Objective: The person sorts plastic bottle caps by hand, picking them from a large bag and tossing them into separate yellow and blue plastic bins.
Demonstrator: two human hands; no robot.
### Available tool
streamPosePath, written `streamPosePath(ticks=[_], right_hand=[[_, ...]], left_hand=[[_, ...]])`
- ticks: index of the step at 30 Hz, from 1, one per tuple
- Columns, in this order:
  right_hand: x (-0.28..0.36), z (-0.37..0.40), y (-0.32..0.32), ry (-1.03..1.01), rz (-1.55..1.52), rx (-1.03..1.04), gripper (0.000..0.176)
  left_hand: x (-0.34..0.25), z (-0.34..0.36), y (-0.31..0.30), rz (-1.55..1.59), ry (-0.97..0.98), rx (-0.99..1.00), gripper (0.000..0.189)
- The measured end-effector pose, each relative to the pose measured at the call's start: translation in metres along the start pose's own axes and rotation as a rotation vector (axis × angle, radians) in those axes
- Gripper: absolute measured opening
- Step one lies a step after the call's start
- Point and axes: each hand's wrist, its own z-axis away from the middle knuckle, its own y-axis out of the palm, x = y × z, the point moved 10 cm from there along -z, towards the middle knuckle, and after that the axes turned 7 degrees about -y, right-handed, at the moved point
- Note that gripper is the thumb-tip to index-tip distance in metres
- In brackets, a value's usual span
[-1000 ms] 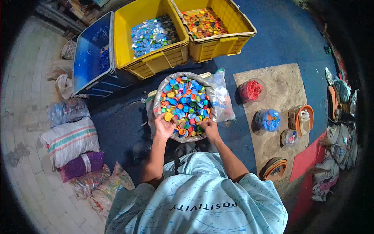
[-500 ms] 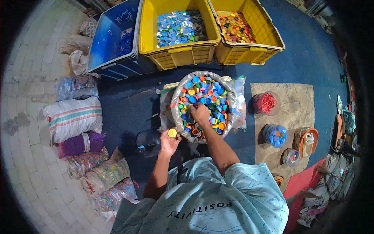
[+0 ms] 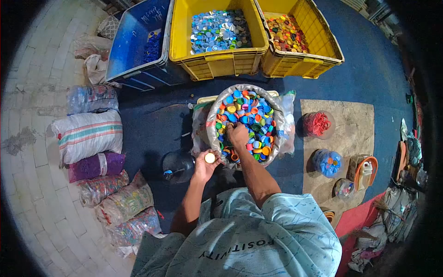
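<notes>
A round sack (image 3: 213,108) with a rolled grey rim stands before me, full of mixed coloured bottle caps (image 3: 258,104). My right hand (image 3: 238,137) reaches into its left-middle part, fingers curled down among the caps. What those fingers grip, if anything, is hidden. Just outside the sack's lower left rim, my left hand (image 3: 203,169) is palm up and closed around a pale yellow bottle cap (image 3: 210,158), whose flat round face shows.
Beyond the sack stand a blue crate (image 3: 117,60) and two yellow crates (image 3: 219,58) (image 3: 300,67) holding sorted caps. Stuffed sacks (image 3: 90,134) line the left. A clear jug (image 3: 182,167) lies near my left arm. Tubs of red pieces (image 3: 317,123) and blue caps (image 3: 327,162) stand on a mat (image 3: 341,106).
My left hand has moved slightly right and tilted, so the cap looks paler. My right hand stays in the same part of the sack. The whole view has shifted a little.
</notes>
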Motion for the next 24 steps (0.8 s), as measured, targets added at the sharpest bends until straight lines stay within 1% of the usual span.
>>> streamPosePath(ticks=[1,4,7,8,9,11,12,13,15,16,17,18,19,21,23,24], right_hand=[[-0.003,-0.001,-0.001,0.038,-0.017,0.005,0.042],[-0.005,-0.005,0.0,0.035,-0.066,0.03,0.04],[-0.009,-0.007,-0.01,-0.065,-0.241,-0.016,0.037],[-0.016,-0.005,-0.016,-0.054,-0.282,-0.079,0.032],[-0.027,-0.003,-0.013,-0.063,-0.454,-0.09,0.03],[-0.055,0.001,-0.013,-0.091,-0.794,-0.109,0.025],[-0.066,0.013,-0.012,0.093,-0.947,0.086,0.023],[-0.079,0.023,-0.006,0.238,-1.141,0.168,0.02],[-0.079,0.042,-0.018,0.204,-1.457,0.267,0.019],[-0.092,0.05,-0.024,0.24,-1.498,0.224,0.018],[-0.104,0.055,-0.029,0.276,-1.539,0.179,0.017],[-0.099,0.064,-0.04,0.278,-1.569,0.223,0.019],[-0.103,0.07,-0.046,0.288,-1.563,0.22,0.02],[-0.112,0.081,-0.057,0.307,-1.55,0.214,0.021],[-0.121,0.087,-0.063,0.327,-1.495,0.186,0.02],[-0.119,0.09,-0.069,0.339,-1.458,0.172,0.018]], left_hand=[[0.001,-0.002,0.004,0.004,-0.011,0.005,0.015],[-0.003,-0.01,0.009,-0.061,0.004,-0.043,0.014],[-0.012,-0.025,0.019,-0.096,-0.04,-0.061,0.013],[-0.017,-0.03,0.02,-0.092,-0.005,-0.116,0.014],[-0.025,-0.039,0.025,-0.223,0.003,-0.145,0.015],[-0.043,-0.054,0.044,-0.454,0.12,-0.183,0.015],[-0.048,-0.073,0.043,-0.468,0.179,-0.176,0.016],[-0.054,-0.079,0.054,-0.573,0.222,-0.218,0.017],[-0.066,-0.092,0.079,-0.78,0.315,-0.297,0.017],[-0.075,-0.104,0.088,-0.96,0.417,-0.34,0.021],[-0.075,-0.117,0.088,-1.028,0.419,-0.384,0.022],[-0.076,-0.123,0.094,-1.098,0.42,-0.427,0.024],[-0.076,-0.128,0.098,-1.169,0.419,-0.471,0.026],[-0.084,-0.127,0.115,-1.371,0.487,-0.585,0.034],[-0.086,-0.115,0.128,-1.387,0.539,-0.693,0.036],[-0.083,-0.127,0.118,-1.369,0.524,-0.752,0.036]])
